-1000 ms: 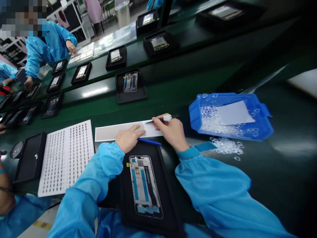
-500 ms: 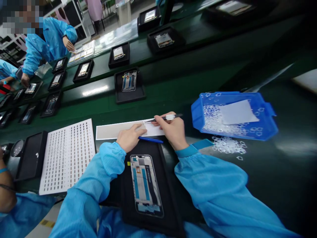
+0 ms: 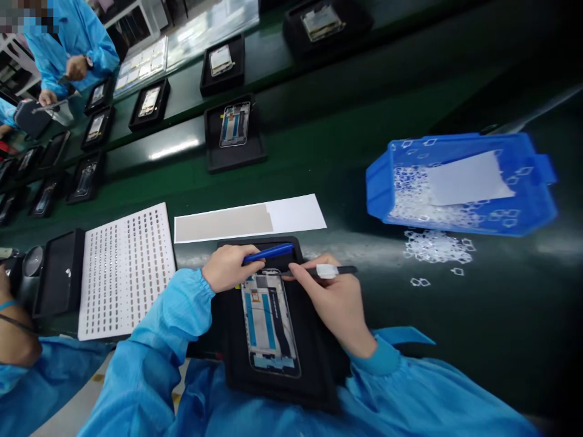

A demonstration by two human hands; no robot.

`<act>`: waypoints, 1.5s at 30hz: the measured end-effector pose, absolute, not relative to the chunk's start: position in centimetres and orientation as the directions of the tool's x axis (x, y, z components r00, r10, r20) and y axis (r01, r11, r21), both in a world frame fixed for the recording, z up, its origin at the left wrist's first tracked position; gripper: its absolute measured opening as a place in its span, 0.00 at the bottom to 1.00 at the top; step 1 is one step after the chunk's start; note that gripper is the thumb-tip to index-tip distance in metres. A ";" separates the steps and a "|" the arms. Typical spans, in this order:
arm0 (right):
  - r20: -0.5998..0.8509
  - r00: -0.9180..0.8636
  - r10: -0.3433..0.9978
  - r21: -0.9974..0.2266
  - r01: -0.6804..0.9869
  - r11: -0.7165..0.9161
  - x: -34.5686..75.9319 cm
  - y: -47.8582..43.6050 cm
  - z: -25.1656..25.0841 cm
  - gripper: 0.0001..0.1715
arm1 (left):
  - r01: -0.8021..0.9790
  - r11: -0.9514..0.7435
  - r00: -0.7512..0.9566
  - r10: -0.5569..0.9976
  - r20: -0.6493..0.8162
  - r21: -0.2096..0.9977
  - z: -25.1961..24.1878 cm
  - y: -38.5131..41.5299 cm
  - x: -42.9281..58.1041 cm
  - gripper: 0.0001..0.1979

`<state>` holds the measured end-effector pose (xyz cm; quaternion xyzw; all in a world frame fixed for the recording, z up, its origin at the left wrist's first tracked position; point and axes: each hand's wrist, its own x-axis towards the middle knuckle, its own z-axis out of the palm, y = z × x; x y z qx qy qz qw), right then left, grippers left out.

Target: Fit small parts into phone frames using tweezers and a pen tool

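A phone frame (image 3: 269, 321) with blue strips lies in a black tray (image 3: 314, 346) close to my body. My left hand (image 3: 230, 268) is closed around a blue pen-like stick (image 3: 268, 252), held above the frame's top left corner. From the other side, my right hand (image 3: 334, 297) grips dark tweezers (image 3: 348, 269) with a white wrap. Their tip reaches the frame's top edge; whether it pinches something is too small to tell. Beyond the tray lies a white strip sheet (image 3: 298, 213) with a beige section (image 3: 223, 223), touched by neither hand.
To the right, a blue bin (image 3: 380, 188) holds small clear outline pieces; a pile of them (image 3: 437, 247) lies in front. A white board with rows of small parts (image 3: 125, 273) stands left. Trays with phone parts (image 3: 234, 133) line the bench. Co-workers are at the left.
Both hands have come back from the white strip sheet to the phone frame's top edge. The blue stick has risen with my left hand, and the tweezers now point at the frame.
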<state>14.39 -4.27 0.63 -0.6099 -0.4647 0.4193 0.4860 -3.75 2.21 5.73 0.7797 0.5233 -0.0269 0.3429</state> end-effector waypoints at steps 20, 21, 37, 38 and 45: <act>0.003 0.210 0.978 -0.950 0.306 -0.063 14.3 -4.3 0.1 0.17 | 0.857 -0.256 0.462 0.767 -0.446 0.448 5.9 2.4 -3.3 0.09; 0.002 0.208 0.978 -0.949 0.308 -0.064 14.3 -4.3 0.1 0.17 | 0.857 -0.254 0.460 0.767 -0.446 0.447 5.9 2.4 -3.3 0.09; 0.013 0.191 0.982 -0.943 0.328 -0.051 14.4 -4.4 0.3 0.17 | 0.882 -0.223 0.415 0.784 -0.461 0.414 5.9 2.0 -2.9 0.09; 0.025 0.182 0.983 -0.941 0.337 -0.039 14.4 -4.5 0.3 0.17 | 0.890 -0.227 0.407 0.788 -0.462 0.396 6.0 2.0 -2.7 0.09; 0.133 0.166 0.977 -0.932 0.356 0.067 14.8 -4.6 0.4 0.16 | 0.904 -0.266 0.408 0.773 -0.485 0.335 6.2 1.9 -2.4 0.10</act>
